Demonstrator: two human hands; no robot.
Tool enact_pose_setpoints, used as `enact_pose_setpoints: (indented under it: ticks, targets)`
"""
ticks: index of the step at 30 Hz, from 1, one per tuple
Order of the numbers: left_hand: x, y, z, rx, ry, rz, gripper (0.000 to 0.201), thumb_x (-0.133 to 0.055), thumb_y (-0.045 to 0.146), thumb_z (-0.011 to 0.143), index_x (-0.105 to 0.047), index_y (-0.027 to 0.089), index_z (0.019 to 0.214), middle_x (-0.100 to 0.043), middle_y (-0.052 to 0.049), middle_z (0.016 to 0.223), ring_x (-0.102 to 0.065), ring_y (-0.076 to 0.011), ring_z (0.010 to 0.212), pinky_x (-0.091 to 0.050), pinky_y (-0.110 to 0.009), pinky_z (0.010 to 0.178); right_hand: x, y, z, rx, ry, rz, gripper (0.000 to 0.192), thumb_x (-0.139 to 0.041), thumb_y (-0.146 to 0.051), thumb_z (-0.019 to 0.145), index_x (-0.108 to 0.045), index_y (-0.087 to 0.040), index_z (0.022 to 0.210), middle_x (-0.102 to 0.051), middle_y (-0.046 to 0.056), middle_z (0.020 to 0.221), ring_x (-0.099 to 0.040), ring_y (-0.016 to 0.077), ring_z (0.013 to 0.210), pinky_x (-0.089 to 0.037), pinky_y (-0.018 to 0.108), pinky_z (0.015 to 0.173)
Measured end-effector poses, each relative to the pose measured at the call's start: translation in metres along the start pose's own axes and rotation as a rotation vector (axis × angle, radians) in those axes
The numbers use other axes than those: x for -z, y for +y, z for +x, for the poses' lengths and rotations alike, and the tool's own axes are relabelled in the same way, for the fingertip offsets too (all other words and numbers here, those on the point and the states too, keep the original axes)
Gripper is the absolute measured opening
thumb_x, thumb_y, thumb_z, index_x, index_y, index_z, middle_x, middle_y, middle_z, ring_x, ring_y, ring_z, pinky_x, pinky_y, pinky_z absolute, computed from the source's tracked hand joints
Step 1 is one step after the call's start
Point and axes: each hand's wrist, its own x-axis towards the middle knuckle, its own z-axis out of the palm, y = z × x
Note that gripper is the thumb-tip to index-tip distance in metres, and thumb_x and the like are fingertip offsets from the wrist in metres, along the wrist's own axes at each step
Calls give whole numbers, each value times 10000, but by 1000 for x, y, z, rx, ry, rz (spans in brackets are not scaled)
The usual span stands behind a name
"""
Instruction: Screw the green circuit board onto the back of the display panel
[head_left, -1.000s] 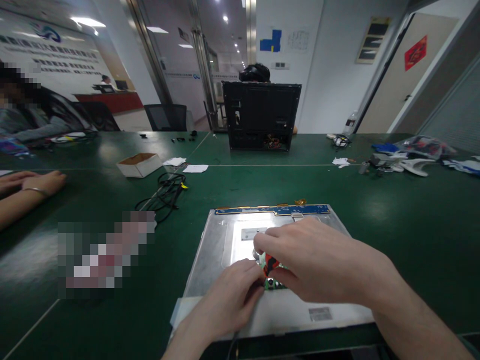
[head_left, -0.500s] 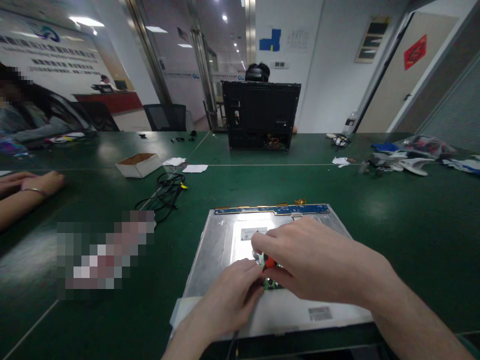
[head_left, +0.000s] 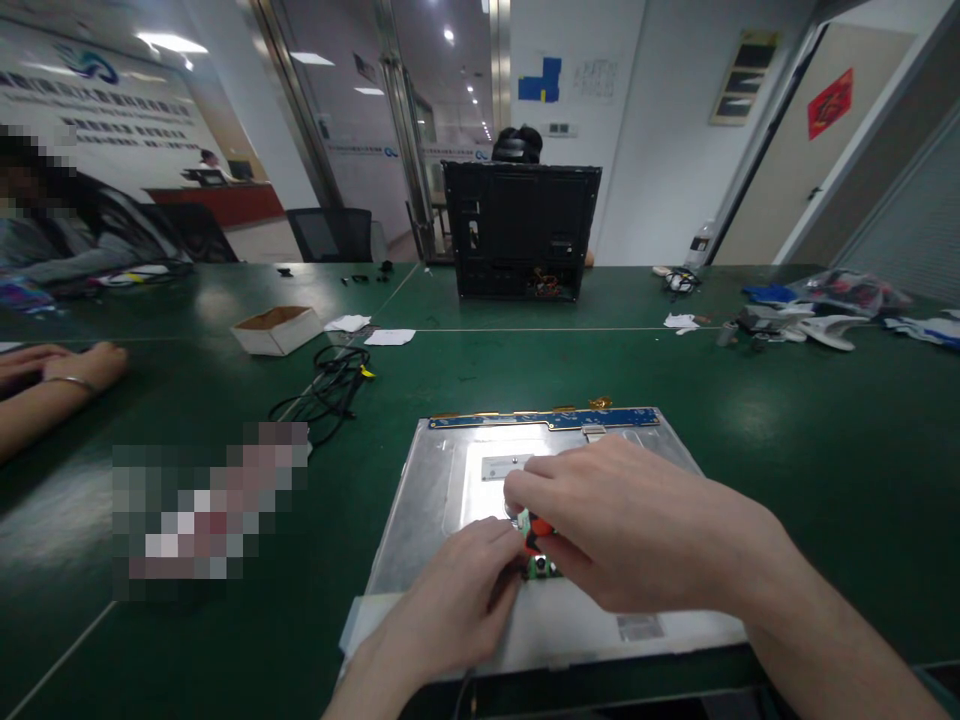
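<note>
Your right hand [head_left: 637, 525] is pinching a red-handled tool [head_left: 534, 533], your left hand [head_left: 457, 590] is gripping a small green board [head_left: 541, 570] on the flat silver metal panel [head_left: 420, 520]; its white labels are staying unreadable.

Bright ceiling lights [head_left: 171, 43] glare on the metal panel [head_left: 420, 520]; edges bend.

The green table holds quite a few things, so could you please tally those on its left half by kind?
Cardboard box: 1
Black cable bundle: 1
White paper slips: 2
Total: 4
</note>
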Motion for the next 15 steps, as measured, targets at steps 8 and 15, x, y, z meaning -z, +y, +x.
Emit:
enact_pose_setpoints:
  ticks: [8,15]
  targets:
    - [-1,-1,-1,-3,5,4,159,-491,113,845,-593,204,925,-624,-62,948,-581,-238,888,-481,-336,805,0,0,1,-6,10,-24,66,-558,-175,861,-533,-191,920,-654,22,809,-545,156,628,-226,296,509]
    - [-3,-2,-1,-3,9,15,159,-476,111,857,-593,201,914,-626,-61,934,-585,-230,882,-482,-332,813,0,-1,1,-39,19,-9,87,-603,-221,881,-552,-190,944,-669,12,779,-562,155,618,-217,286,516]
